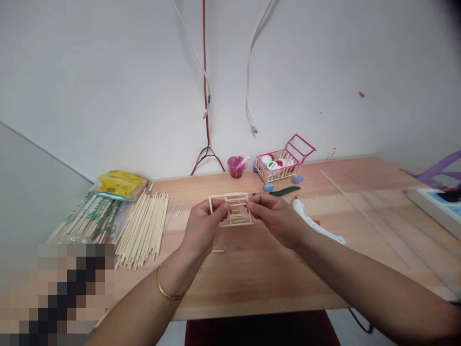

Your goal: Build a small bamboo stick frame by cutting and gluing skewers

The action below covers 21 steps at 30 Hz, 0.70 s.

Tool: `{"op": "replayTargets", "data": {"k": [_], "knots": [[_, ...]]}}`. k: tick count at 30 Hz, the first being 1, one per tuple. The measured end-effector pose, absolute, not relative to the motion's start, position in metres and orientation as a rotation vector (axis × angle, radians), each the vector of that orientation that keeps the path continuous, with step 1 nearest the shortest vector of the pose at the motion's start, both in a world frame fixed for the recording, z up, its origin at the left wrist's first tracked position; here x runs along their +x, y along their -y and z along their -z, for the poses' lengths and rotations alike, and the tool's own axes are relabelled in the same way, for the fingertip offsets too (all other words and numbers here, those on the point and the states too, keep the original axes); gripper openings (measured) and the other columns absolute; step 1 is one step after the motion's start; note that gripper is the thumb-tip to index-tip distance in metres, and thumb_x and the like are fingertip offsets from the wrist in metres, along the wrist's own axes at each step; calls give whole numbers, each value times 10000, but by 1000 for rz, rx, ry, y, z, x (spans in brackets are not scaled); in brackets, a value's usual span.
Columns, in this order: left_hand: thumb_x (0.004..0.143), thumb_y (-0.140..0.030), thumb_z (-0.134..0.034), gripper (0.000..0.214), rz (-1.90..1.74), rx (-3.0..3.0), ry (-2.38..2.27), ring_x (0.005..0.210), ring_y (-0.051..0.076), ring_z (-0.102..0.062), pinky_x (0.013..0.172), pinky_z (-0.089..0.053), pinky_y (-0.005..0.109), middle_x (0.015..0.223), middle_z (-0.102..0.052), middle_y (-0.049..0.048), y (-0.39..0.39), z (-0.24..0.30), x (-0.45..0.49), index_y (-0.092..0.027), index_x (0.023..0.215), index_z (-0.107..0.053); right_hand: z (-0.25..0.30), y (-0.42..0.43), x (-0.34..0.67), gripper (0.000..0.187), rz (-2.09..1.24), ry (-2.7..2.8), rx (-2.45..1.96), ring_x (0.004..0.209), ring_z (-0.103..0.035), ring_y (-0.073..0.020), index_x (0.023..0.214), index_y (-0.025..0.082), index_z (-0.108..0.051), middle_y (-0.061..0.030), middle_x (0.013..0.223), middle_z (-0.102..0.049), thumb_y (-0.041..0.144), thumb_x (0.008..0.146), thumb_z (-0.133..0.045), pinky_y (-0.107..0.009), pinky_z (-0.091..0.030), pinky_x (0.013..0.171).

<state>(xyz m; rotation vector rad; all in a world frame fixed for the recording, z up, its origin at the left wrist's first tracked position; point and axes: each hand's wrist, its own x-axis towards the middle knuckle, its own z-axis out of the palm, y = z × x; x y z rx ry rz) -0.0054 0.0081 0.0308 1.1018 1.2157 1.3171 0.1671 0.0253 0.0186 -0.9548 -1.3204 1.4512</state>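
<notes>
A small open frame of thin wooden sticks (235, 222) is held up above the table, between my two hands. My left hand (203, 222) pinches its left part with thumb and fingers. On the other side my right hand (272, 214) grips the right edge near the top, fingertips pressed together. Slats run across the inside of the frame. Just right of my right hand lies a white hot glue gun (315, 226) with an orange trigger. A short stick piece (218, 251) rests on the table below the frame.
Loose wooden sticks (142, 230) lie at left, beside wrapped chopsticks (88, 214) and a yellow packet (121, 185). At the back stand a pink cup (236, 167) and a pink-trimmed stick cart (277, 168) holding bottle caps. A dark green cutter (286, 191) lies before it. Cables (248, 72) hang down the wall.
</notes>
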Motion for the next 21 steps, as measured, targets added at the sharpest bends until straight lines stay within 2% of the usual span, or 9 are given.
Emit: {"op": "replayTargets", "data": {"k": [3,12,17,21], "knots": [[672,-300,-730,195,-1328,1072,-1202,564,94,-450,593,-344,245,568,-561,-15,-9,-30,-5,-144,614,-628,-17,-26,168,267,-1447,1331,-949,619,-387,-100,720,181,-594,40,644,-475,432,771,-668,-262,-321,603],[676,-296,-727,194,-1337,1031,-1172,545,86,-432,568,-326,242,561,-554,-21,-9,-29,-7,-146,610,-623,-14,-28,169,370,-1417,1400,-963,630,-423,-114,719,182,-594,18,656,-498,504,880,-512,-268,-343,607],[702,-327,-717,221,-1321,1022,-1157,557,86,-442,577,-332,233,570,-559,-20,-10,-28,-6,-140,625,-626,-21,-25,169,336,-1282,1510,-1044,618,-429,-108,667,184,-557,30,621,-505,461,857,-570,-257,-349,614],[750,-419,-668,301,-1330,985,-1152,573,94,-473,583,-349,233,621,-610,11,-11,-26,-5,-126,686,-657,-24,-24,170,312,-1289,1492,-1051,614,-440,-113,689,190,-570,29,618,-518,462,840,-586,-262,-356,609]]}}
